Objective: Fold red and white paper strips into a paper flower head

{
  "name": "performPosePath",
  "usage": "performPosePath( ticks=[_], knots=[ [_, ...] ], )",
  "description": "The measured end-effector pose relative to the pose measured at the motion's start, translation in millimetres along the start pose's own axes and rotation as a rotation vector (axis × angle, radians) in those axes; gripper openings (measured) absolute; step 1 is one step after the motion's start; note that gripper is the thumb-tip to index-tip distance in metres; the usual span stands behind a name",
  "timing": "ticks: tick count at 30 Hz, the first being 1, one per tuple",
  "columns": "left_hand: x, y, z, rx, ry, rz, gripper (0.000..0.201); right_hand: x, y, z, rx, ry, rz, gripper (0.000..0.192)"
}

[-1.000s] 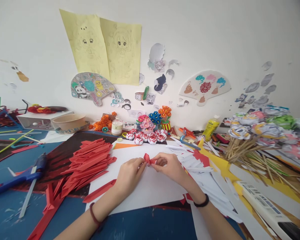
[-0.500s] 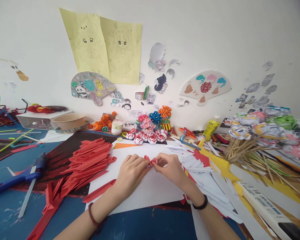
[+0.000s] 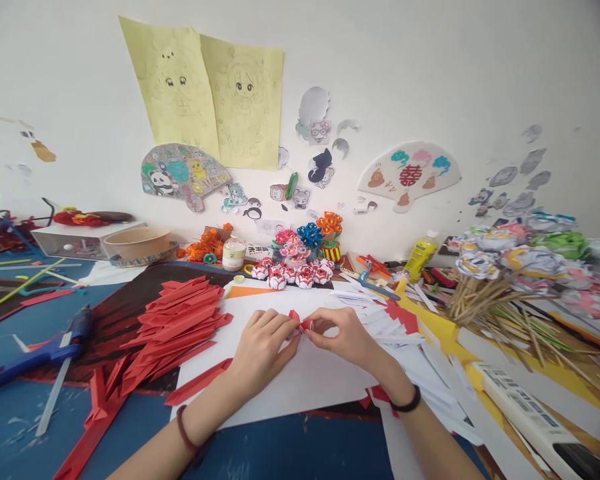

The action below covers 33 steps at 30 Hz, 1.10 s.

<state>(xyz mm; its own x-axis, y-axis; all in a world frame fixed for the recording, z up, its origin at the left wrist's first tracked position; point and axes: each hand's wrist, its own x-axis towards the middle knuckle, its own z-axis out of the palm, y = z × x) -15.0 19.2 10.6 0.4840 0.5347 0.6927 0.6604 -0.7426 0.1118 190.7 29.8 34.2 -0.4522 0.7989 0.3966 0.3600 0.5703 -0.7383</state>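
From afar, I angle left hand (image 3: 266, 339) and right hand (image 3: 344, 335) inward, pinching a small folded red paper piece (image 3: 307, 325) between them, over a smooth white sheet (image 3: 300, 390); creased red strips (image 3: 180, 327) heap leftward.

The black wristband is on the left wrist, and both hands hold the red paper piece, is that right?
No, the black wristband is on the right wrist, as the head view shows. The left hand and right hand hold the red paper piece.

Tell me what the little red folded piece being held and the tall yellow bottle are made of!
Little red folded piece: probably matte paper, from its pointed, dull folds.
Tall yellow bottle: perhaps smooth plastic, judging by its even sides.
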Motion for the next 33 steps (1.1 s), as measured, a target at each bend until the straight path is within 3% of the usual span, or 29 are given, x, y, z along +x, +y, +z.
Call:
performPosePath(
  ticks=[33],
  knots=[
    [1.0,5.1,-3.5,0.024,0.030,0.018,0.009,-1.6,-4.7,-1.9,-0.125,0.019,-0.083,0.007]
  ],
)
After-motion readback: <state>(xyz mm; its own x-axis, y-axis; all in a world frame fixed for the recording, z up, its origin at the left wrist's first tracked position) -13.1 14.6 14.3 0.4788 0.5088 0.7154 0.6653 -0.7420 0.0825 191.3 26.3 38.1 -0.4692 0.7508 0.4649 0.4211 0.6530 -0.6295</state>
